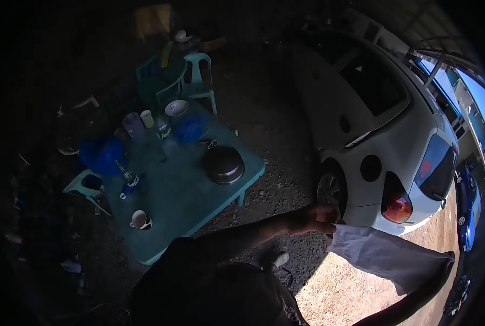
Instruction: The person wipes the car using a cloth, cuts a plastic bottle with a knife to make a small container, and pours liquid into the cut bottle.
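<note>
A grey-white cloth point(375, 255) is stretched between my hands, low on the right side of the head view. My left hand point(319, 218) pinches its left corner, fingers closed. At the far right end, my right hand point(448, 261) is closed on the other side of the cloth; it is dark, and its fingers show only in part. The cloth hangs down in a loose point near my right hand. Behind the cloth is the rear of a silver car point(373, 168).
A green plastic table point(172, 201) bears a dark round pan point(223, 165), a white cup point(141, 219), a bowl point(176, 107), bottles and blue bags. Green chairs point(199, 81) stand behind it. Gravel ground lies between table and car. A blue car point(469, 209) is at far right.
</note>
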The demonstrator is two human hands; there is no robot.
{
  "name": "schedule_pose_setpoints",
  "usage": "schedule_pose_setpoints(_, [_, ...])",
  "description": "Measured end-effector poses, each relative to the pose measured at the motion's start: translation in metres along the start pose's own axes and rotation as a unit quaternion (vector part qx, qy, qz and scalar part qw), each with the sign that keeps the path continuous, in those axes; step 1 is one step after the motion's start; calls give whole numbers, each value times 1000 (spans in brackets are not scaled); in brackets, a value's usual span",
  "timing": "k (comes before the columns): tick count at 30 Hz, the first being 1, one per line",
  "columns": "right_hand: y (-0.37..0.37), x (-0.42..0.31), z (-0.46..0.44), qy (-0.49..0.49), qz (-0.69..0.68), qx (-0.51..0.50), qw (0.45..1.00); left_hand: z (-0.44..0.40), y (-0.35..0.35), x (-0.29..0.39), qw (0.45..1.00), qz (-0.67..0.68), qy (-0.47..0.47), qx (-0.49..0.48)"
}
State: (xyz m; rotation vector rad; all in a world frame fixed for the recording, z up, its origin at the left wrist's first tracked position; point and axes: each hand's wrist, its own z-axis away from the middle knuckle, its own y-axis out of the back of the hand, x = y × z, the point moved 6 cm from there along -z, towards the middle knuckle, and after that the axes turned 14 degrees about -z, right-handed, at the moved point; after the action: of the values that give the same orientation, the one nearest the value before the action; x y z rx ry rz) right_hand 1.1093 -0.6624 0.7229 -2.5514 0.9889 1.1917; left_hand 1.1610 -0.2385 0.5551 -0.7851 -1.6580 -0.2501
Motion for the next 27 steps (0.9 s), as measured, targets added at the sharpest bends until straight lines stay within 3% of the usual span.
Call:
schedule_pose_setpoints(3, [-89, 42, -46, -53, -154, -38, 986, -28, 31, 15, 997, -52, -42, 45])
schedule_pose_setpoints(4, [-108, 47, -58, -85, -206, -39, 974, -39, 44, 13, 990, 43, -127, 46])
schedule_pose_setpoints(6, [-155, 82, -80, -161, -276, -32, 947, -55, 75, 10, 952, 194, -183, 151])
schedule_pose_setpoints(7, [-210, 70, -73, -296, -386, -67, 871, -63, 87, 7, 927, 186, -171, 278])
schedule_pose_setpoints(8, [-254, 79, -75, -345, -470, -196, 788, -73, 86, -9, 948, 216, -80, 221])
schedule_pose_setpoints(9, [-286, 101, -81, -375, -504, -229, 744, -79, 91, -30, 941, 289, -91, 150])
schedule_pose_setpoints(10, [-315, 84, -73, -430, -519, -253, 694, -83, 89, -33, 921, 335, -74, 183])
schedule_pose_setpoints(12, [-352, 95, -77, -453, -522, -285, 664, -89, 95, -43, 944, 265, -103, 166])
schedule_pose_setpoints(13, [-369, 96, -81, -458, -538, -285, 648, -93, 97, -34, 942, 228, -85, 231])
schedule_pose_setpoints(15, [-396, 104, -91, -461, -550, -297, 629, -107, 119, -19, 947, 130, -116, 269])
schedule_pose_setpoints(17, [-426, 110, -97, -460, -567, -330, 599, -119, 145, -17, 939, 124, -136, 290])
schedule_pose_setpoints(19, [-469, 132, -96, -471, -554, -375, 575, -127, 186, -47, 918, 254, -94, 290])
schedule_pose_setpoints(20, [-490, 143, -88, -498, -484, -342, 634, -139, 203, -61, 896, 281, -46, 341])
schedule_pose_setpoints(21, [-518, 162, -78, -527, -478, -368, 599, -139, 216, -73, 883, 240, 31, 402])
schedule_pose_setpoints(23, [-560, 205, -64, -569, -454, -392, 562, -149, 247, -84, 866, 266, 10, 424])
schedule_pose_setpoints(25, [-594, 207, -69, -551, -476, -409, 550, -159, 285, -71, 860, 302, -86, 403])
schedule_pose_setpoints(27, [-636, 219, -92, -553, -471, -419, 545, -168, 341, -69, 848, 292, -112, 428])
